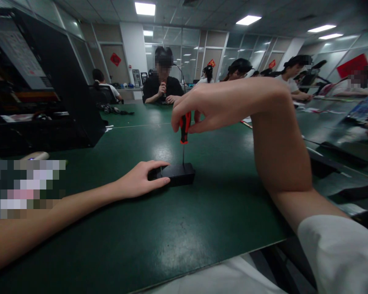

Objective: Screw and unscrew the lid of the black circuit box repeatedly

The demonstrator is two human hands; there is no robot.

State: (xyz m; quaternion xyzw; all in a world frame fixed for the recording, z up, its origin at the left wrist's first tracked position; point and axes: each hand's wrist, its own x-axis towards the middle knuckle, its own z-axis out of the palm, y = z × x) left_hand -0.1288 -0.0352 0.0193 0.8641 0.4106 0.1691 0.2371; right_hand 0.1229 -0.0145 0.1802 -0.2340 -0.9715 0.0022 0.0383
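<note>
A black box-shaped block (182, 174) lies on the green table (171, 228). My left hand (144, 178) grips its left end, with the thumb on the near side and the fingers round the far side. Above the block, my right hand (199, 107) holds a red and black screwdriver (185, 128) upright by its handle, the wrist sharply bent. The screwdriver's thin shaft points straight down, and its tip meets the top of the block near the right end. Too small to make out is any screw under the tip.
A large open black case (76, 85) with parts inside stands at the left. Dark cables (113, 109) lie behind it. Across the table sits a person in black (163, 81); other people sit at the right. The table's near edge runs close to my lap.
</note>
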